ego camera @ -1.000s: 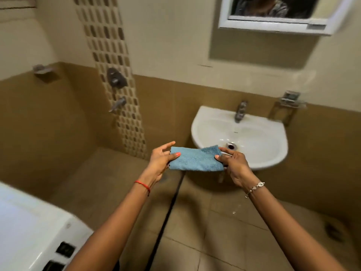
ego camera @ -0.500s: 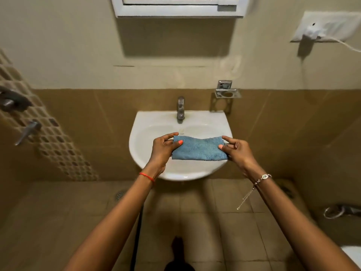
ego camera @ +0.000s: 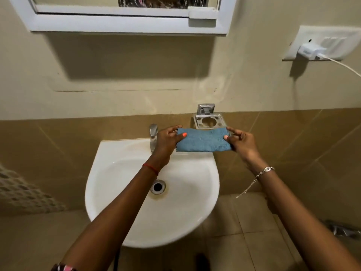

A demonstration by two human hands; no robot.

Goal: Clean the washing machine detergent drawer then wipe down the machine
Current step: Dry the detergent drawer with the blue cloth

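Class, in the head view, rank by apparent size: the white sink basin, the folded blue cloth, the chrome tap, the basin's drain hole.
1. White sink basin
2. Folded blue cloth
3. Chrome tap, partly hidden
4. Drain hole, close to the tap, so unsure

Folded blue cloth (ego camera: 203, 141) held stretched between two hands above a white sink.

The cloth is a soft, nubby blue-grey towel, folded into a long flat rectangle and held level, its long edges running side to side. The left hand (ego camera: 166, 140) pinches its left end, thumb with an orange-painted nail on the front face, and the right hand (ego camera: 240, 142) pinches its right end with thumb and fingers. The cloth hangs in the air over the back rim of the basin (ego camera: 125, 153), just to the right of the tap (ego camera: 153, 133) and in front of a metal wall holder (ego camera: 210, 121), touching none of them as far as can be seen.
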